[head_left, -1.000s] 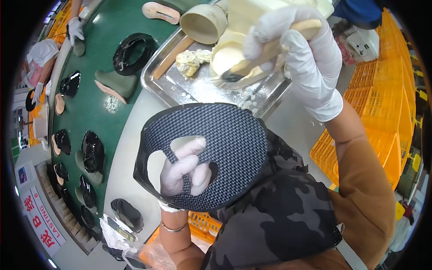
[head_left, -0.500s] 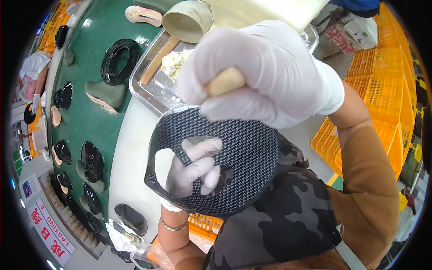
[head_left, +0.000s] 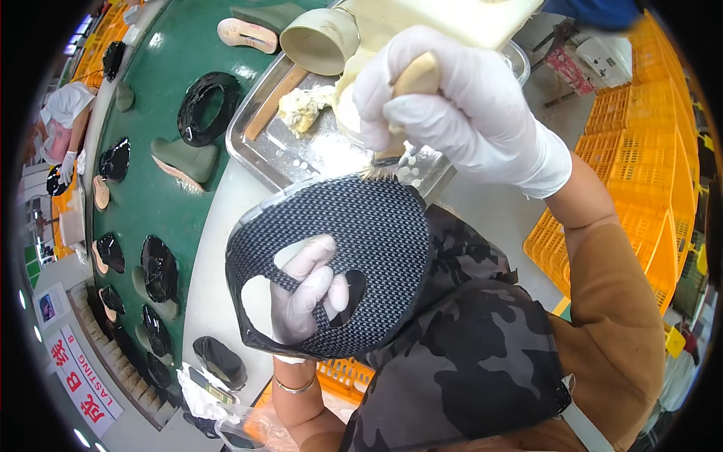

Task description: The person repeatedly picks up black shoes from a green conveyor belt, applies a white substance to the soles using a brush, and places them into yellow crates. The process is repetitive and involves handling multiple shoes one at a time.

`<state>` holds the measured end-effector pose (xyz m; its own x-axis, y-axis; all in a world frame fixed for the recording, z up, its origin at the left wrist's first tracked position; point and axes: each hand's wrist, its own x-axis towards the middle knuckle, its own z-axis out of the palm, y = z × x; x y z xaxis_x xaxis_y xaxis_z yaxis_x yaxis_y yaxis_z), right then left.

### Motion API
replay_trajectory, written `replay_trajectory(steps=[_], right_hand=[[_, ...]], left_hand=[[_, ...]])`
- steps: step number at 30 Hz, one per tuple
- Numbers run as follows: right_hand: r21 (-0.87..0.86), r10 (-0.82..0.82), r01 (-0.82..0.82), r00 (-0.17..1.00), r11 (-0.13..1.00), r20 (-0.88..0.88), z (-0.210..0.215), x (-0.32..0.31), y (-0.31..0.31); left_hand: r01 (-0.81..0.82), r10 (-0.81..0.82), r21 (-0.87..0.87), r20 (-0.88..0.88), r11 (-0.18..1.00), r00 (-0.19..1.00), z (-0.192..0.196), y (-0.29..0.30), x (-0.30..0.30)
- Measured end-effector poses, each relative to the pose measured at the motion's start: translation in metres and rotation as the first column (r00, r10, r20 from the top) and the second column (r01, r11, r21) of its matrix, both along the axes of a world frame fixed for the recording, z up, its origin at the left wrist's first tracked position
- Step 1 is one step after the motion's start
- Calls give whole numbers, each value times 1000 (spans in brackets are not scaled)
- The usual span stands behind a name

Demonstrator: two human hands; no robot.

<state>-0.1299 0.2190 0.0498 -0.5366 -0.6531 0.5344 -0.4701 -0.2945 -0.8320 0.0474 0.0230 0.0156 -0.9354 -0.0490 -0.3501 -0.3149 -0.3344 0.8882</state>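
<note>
A black shoe upper [head_left: 376,248] with a grey-flecked woven lining faces me, its inside turned up. My left hand [head_left: 305,297], white-gloved, grips it from below, the fingers coming through its openings and closing over a narrow strap. In my gloved right hand [head_left: 482,124] is a brush [head_left: 418,74] with a pale wooden handle. Its bristles touch the far edge of the upper, where a pale wet film shows. Behind the brush lies a metal tray [head_left: 239,151] with a cream-coloured lump [head_left: 303,111] and a wooden stick [head_left: 273,105].
A beige cup [head_left: 320,44] lies tipped at the tray's far side. Black uppers [head_left: 160,270] and grey-green lasts [head_left: 188,160] stand along the green belt [head_left: 151,113] on the left. Stacked orange crates [head_left: 640,181] fill the right. A co-worker [head_left: 69,113] is at the far left.
My right hand has shifted right, bringing the brush bristles into sight against the upper's far edge. The upper has moved left and tilted in my left hand.
</note>
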Motion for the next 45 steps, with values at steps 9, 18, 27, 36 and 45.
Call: replay_trajectory(steps=[9, 18, 27, 36, 45], right_hand=[[-253, -134, 137, 991, 958, 30, -6, 2, -13], [-158, -287, 312, 944, 937, 165, -19, 30, 21], [-237, -355, 328, 931, 915, -82, 11, 6, 12], [-101, -274, 290, 950, 952, 150, 0, 25, 28], [-215, -285, 332, 932, 918, 223, -1, 16, 3]], left_hand=[[-141, -159, -625, -399, 767, 903, -12, 4, 11], [-281, 238, -43, -417, 959, 877, -27, 25, 15], [-276, 322, 170, -414, 946, 851, -21, 46, 2], [-397, 305, -12, -618, 918, 725, -40, 48, -10], [-103, 300, 334, -616, 937, 729, -37, 31, -35]])
